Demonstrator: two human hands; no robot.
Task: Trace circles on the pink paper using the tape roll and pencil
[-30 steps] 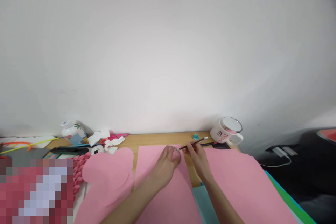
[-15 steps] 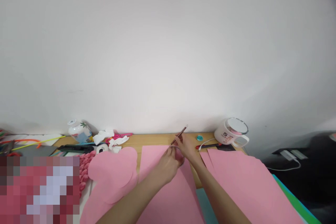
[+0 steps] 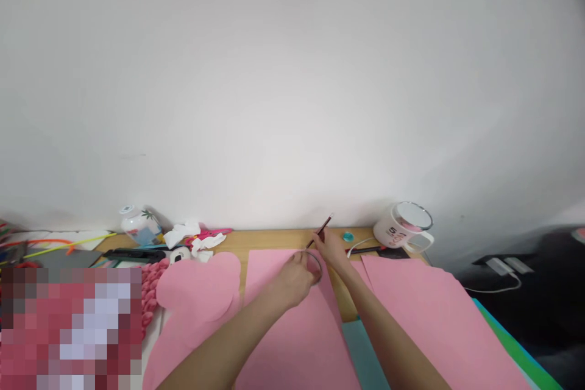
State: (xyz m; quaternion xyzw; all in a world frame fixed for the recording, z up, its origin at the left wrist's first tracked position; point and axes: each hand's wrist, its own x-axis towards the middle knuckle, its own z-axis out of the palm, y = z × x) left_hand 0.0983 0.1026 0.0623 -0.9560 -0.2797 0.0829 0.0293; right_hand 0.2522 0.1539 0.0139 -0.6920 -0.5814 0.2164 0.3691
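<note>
A sheet of pink paper [image 3: 292, 341] lies in front of me on the wooden desk. Near its far end, my left hand [image 3: 295, 280] presses its fingertips on a round thing with a thin grey rim [image 3: 319, 267], partly hidden under that hand. My right hand [image 3: 331, 251] is closed around a dark pencil [image 3: 325, 225], its eraser end pointing up and to the right. The pencil's tip is down by the rim and the left fingertips; whether it touches the paper I cannot tell. Cut pink paper with rounded lobes [image 3: 198, 289] lies left of the sheet.
More pink sheets [image 3: 411, 298] are stacked at the right, a white lidded mug [image 3: 400, 228] behind them. A teal strip [image 3: 363, 347] lies beside my right forearm. Crumpled tissue [image 3: 205, 244], pink scissors [image 3: 210, 234] and a white jar [image 3: 139, 225] stand along the wall.
My right hand and the pencil have shifted slightly right along the rim, showing more of the round thing. My left hand stays on it. The view has moved a little.
</note>
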